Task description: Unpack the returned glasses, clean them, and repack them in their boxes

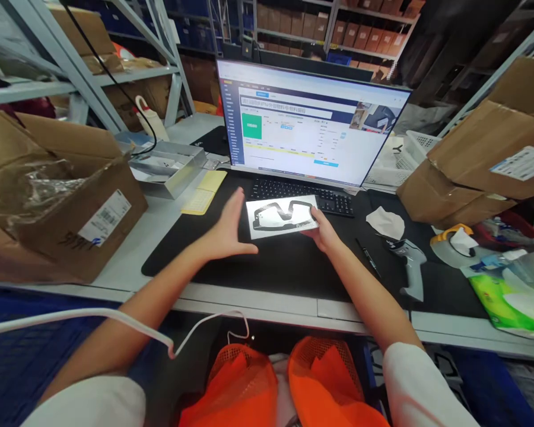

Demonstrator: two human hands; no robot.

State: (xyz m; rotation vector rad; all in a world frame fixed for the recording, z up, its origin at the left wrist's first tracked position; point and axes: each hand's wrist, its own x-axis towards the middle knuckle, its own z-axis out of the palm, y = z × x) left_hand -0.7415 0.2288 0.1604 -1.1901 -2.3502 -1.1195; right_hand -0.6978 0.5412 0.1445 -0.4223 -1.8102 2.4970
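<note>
A flat white box (pixel 282 216) with a black, goggle-like outline printed on its face is held above the black desk mat (pixel 249 270). My right hand (pixel 324 231) grips its right end, thumb on the front and fingers behind. Just left of the box, my left hand (pixel 229 231) is apart from it, thumb and fingers spread wide with nothing between them. Behind the box lies a black keyboard (pixel 338 203), partly hidden, in front of a lit monitor (pixel 289 142).
An open cardboard box (pixel 111 172) stands at left, beside a grey tray (pixel 182 172) and yellow notepad (pixel 204 193). To the right lie a pen (pixel 368 258), barcode scanner (pixel 413 270), crumpled paper (pixel 385 223), tape roll (pixel 454 242) and stacked cartons (pixel 485 142). A white cable (pixel 84 312) crosses the front left.
</note>
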